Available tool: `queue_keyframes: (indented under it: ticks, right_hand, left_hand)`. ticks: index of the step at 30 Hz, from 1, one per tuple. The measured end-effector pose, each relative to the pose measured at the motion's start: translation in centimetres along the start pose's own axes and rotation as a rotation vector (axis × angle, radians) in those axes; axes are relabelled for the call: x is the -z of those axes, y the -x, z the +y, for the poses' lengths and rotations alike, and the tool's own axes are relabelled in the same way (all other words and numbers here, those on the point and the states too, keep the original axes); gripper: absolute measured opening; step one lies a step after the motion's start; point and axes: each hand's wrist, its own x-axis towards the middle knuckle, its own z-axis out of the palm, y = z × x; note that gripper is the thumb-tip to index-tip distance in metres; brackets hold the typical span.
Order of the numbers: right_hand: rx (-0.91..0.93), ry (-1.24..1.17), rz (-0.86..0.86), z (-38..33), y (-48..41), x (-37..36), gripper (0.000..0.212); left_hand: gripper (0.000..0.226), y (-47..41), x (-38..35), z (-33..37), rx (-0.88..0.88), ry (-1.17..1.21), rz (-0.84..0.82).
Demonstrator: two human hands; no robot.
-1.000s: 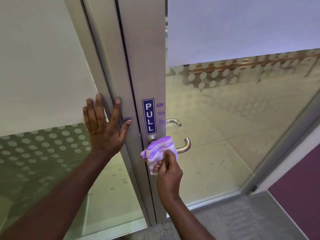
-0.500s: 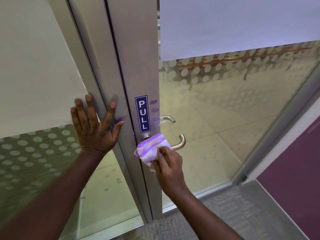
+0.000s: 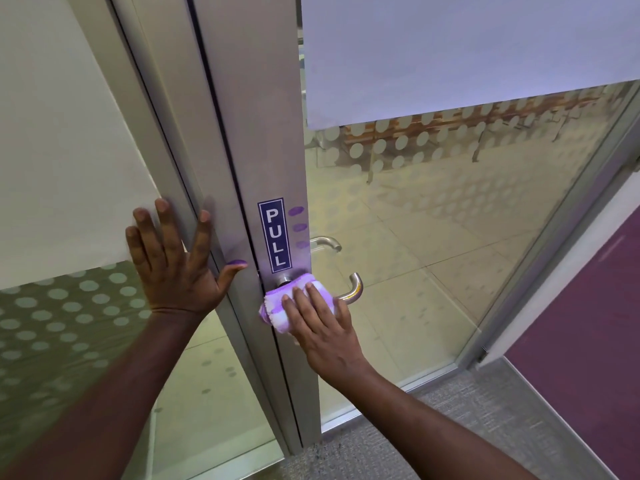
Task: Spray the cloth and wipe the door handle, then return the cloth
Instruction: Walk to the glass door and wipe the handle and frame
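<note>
Hands: 2 bare hands in view, 1 on each side of the door's metal stile.
Left hand: flat and wide, all 5 digits spread, palm pressed on the fixed frame just left of the door edge; it holds nothing. Forearm rises from the lower left.
Right hand: palm down, fingers extended and laid over the cloth, pressing it onto the handle; the thumb is hidden, so how far the hand curls under cannot be told. Forearm enters from the lower right.
Cloth: 1 bunched white-and-purple cloth, on the inner part of the lever beside its round base, partly under the right fingers.
Door handles: 2 metal levers; the near door handle has its curved end bare past the cloth; the far handle shows through the glass.
Sign: 1 blue PULL sticker, upright, just above the cloth.
Purple dots: 3 in a column right of the sticker.
Glass pane: frosted band and dots above, tiled floor seen through it.
</note>
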Motion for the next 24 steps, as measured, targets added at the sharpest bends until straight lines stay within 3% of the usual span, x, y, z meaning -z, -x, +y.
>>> queue_keyframes:
  ticks: [3,12,24]
  right_hand:
    - [0.074,-0.009,0.004,0.8,-0.2,-0.9,0.052]
    - [0.190,0.012,0.156,4.0,0.6,-2.7,0.050]
    - [0.314,-0.074,0.116,10.0,0.3,-3.2,0.044]
  left_hand:
    - [0.088,0.0,-0.1,-0.1,0.013,-0.002,-0.006]
    - [0.096,0.0,0.0,-0.5,0.017,0.022,-0.018]
    - [0.096,0.1,-0.1,-0.3,0.020,-0.044,-0.015]
